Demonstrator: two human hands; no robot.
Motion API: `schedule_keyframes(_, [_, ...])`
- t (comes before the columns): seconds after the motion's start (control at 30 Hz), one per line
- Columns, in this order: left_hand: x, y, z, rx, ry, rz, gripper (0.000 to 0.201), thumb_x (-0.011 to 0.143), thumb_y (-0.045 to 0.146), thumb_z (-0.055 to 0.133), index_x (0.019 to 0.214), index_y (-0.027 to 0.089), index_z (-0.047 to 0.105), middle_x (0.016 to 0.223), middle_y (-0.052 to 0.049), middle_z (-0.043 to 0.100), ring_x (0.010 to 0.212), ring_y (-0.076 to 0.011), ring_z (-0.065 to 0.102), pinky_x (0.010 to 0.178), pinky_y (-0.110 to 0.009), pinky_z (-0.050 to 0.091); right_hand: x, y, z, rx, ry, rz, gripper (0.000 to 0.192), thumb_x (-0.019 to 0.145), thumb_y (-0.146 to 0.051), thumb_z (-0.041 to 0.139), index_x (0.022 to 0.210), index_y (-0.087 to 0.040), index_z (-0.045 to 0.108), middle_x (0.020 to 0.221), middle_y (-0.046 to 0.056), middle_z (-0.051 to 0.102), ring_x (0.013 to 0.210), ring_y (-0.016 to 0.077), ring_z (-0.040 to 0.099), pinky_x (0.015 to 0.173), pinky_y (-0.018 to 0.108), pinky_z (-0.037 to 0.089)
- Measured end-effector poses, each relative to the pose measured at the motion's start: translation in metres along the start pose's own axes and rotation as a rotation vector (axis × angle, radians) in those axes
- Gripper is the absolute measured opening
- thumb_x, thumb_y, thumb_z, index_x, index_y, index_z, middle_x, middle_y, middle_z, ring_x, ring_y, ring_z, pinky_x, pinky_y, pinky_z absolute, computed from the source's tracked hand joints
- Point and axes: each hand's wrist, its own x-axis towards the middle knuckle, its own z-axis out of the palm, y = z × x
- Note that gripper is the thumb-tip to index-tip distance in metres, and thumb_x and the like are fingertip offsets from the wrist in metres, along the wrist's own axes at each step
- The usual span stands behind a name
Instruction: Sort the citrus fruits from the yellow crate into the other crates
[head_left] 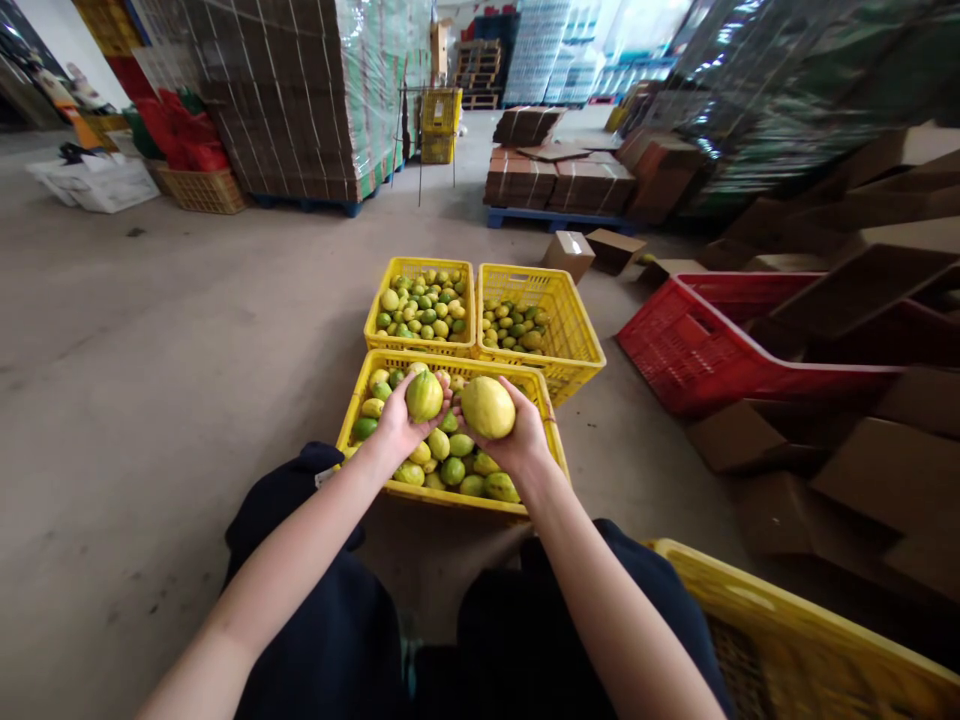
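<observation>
Green fruit [424,396] is cupped in half-curled left fingers [444,381], larger yellow fruit [488,407] likewise in right fingers [515,390]; probably firm, bruisable, best gripped around the middle.

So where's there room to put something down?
The widest bare patch is the floor left of the yellow crates. A narrower one lies between front crate and red crate. The back-right crate has room along its right. It's crowded with fruit beneath the left hand and right hand, and with cardboard boxes far right.
</observation>
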Motion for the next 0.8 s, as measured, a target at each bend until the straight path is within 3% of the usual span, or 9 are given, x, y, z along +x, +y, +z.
schedule_keyframes(0.1, [0.0021, -0.0005, -0.0019, 0.028, 0.022, 0.02, 0.029, 0.097, 0.029, 0.039, 0.097, 0.015, 0.065, 0.077, -0.005, 0.07, 0.066, -0.0158, 0.068, 0.06, -0.026, 0.057, 0.0013, -0.0026, -0.002, 0.036, -0.025, 0.055, 0.027, 0.092, -0.033, 0.043, 0.097, -0.017, 0.063, 0.071, 0.008, 0.071, 0.069, 0.0248, 0.07, 0.064, 0.042, 0.06])
schedule_keyframes(0.23, [0.0029, 0.0013, -0.0036, 0.007, 0.029, 0.037, 0.028, 0.097, 0.032, 0.041, 0.098, 0.014, 0.064, 0.08, -0.005, 0.069, 0.067, -0.0153, 0.068, 0.06, -0.025, 0.058, 0.002, -0.0031, -0.0045, 0.021, -0.054, -0.012, 0.024, 0.093, -0.026, 0.043, 0.103, -0.02, 0.064, 0.077, 0.006, 0.072, 0.074, 0.0234, 0.071, 0.07, 0.044, 0.06])
schedule_keyframes(0.33, [0.0014, 0.0032, -0.0032, 0.004, 0.023, 0.024, 0.022, 0.092, 0.034, 0.054, 0.095, 0.015, 0.063, 0.075, -0.003, 0.066, 0.061, -0.0124, 0.065, 0.055, -0.02, 0.056, 0.0014, -0.0018, -0.0046, -0.006, -0.007, -0.049, 0.02, 0.093, -0.027, 0.046, 0.097, -0.02, 0.064, 0.07, 0.003, 0.07, 0.071, 0.0212, 0.07, 0.068, 0.041, 0.061])
schedule_keyframes(0.43, [0.0002, 0.0034, -0.0023, 0.01, 0.032, 0.025, 0.012, 0.088, 0.025, 0.061, 0.096, 0.015, 0.061, 0.075, -0.001, 0.064, 0.059, -0.0104, 0.064, 0.053, -0.018, 0.056, -0.0008, -0.0012, -0.003, -0.028, 0.005, -0.05, 0.017, 0.091, -0.031, 0.052, 0.089, -0.018, 0.063, 0.063, 0.002, 0.066, 0.064, 0.0191, 0.068, 0.061, 0.034, 0.061])
schedule_keyframes(0.53, [0.0013, 0.0017, -0.0022, -0.003, 0.065, -0.004, 0.014, 0.09, 0.023, 0.055, 0.098, 0.013, 0.06, 0.075, -0.004, 0.066, 0.06, -0.0119, 0.066, 0.054, -0.02, 0.058, -0.003, -0.0027, -0.0018, -0.013, -0.017, -0.021, 0.018, 0.09, -0.031, 0.052, 0.09, -0.016, 0.062, 0.068, 0.005, 0.068, 0.062, 0.0182, 0.067, 0.053, 0.028, 0.059])
schedule_keyframes(0.67, [0.0052, -0.0013, -0.0036, -0.017, 0.128, -0.054, 0.029, 0.093, 0.026, 0.043, 0.108, 0.009, 0.06, 0.075, -0.008, 0.068, 0.063, -0.0172, 0.069, 0.056, -0.024, 0.06, -0.003, -0.0063, -0.0029, 0.094, 0.043, 0.091, 0.032, 0.092, -0.041, 0.045, 0.1, -0.013, 0.06, 0.078, 0.012, 0.07, 0.07, 0.0207, 0.069, 0.05, 0.027, 0.059])
schedule_keyframes(0.8, [0.0071, -0.0034, -0.0036, -0.051, 0.174, -0.062, 0.037, 0.094, 0.022, 0.035, 0.12, 0.01, 0.058, 0.074, -0.008, 0.067, 0.063, -0.0186, 0.069, 0.054, -0.027, 0.061, 0.0, -0.0077, -0.0055, 0.196, 0.098, 0.154, 0.033, 0.093, -0.042, 0.043, 0.104, -0.016, 0.059, 0.082, 0.012, 0.068, 0.08, 0.0226, 0.068, 0.044, 0.024, 0.056])
